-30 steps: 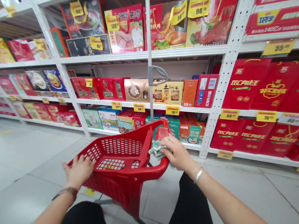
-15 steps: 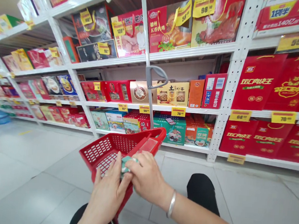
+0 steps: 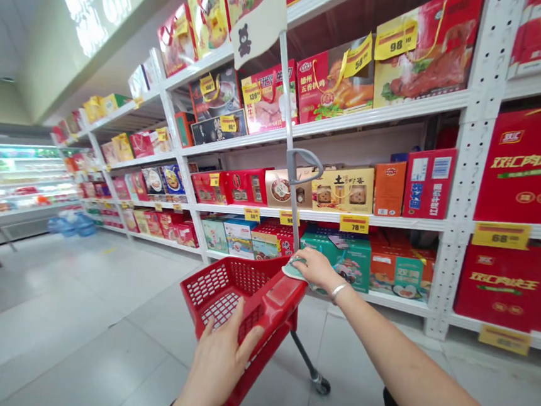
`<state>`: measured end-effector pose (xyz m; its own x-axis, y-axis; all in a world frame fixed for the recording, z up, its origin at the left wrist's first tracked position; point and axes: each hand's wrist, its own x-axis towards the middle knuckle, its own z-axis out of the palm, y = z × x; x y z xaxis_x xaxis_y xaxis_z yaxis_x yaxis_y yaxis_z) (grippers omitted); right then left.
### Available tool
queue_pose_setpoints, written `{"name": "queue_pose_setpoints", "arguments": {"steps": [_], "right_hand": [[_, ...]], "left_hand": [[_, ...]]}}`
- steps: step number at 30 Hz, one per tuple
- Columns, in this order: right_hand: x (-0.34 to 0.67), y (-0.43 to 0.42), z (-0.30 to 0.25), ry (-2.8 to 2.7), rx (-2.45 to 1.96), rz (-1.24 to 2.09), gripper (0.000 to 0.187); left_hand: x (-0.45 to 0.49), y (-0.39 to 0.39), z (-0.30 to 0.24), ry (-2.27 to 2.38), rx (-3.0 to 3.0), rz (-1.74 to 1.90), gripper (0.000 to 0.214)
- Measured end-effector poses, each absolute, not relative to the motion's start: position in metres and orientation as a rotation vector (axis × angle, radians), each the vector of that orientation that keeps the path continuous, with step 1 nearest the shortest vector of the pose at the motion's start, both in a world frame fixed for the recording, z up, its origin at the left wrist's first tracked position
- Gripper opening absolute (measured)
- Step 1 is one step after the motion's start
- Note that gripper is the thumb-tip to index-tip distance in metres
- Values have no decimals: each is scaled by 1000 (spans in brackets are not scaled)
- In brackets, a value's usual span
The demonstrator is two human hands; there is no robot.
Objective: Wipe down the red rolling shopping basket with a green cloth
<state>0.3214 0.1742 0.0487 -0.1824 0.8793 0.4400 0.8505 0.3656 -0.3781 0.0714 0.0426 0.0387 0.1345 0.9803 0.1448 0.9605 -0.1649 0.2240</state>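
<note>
A red plastic shopping basket cart on wheels stands on the tiled floor before me. My left hand lies on its near rim with the fingers spread over the edge. My right hand is stretched to the far corner of the cart and presses a pale green and white cloth onto the red rim, fingers closed over it. A grey pole with a loop handle and a small flag rises from the cart's far side.
White shelving full of red and coloured gift boxes with yellow price tags runs along the right and back. The tiled aisle stretches left toward refrigerated cases. A blurred red object sits at the far left edge.
My hands were together on the near rim with the cloth; now the right hand has carried the cloth to the far corner. My view has lifted and turned left.
</note>
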Motion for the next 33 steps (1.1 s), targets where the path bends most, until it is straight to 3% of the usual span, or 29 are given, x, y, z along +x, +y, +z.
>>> {"name": "queue_pose_setpoints", "arguments": {"steps": [11,20,26,33], "right_hand": [[286,145,35,-1919,-1496,-32,20],[220,97,23,-1760,-1432,-176,14],[192,77,21,-1854,-1280,-194,4],[208,63,18,-2023,-1135,-146,8]], "left_hand": [[12,58,46,1903,2214,502,63],[-15,73,61,2152,2415,-21,49],[-18,78,57,2220,2579,-123,63],[-63,98,55,2087,2562,-28,66]]}}
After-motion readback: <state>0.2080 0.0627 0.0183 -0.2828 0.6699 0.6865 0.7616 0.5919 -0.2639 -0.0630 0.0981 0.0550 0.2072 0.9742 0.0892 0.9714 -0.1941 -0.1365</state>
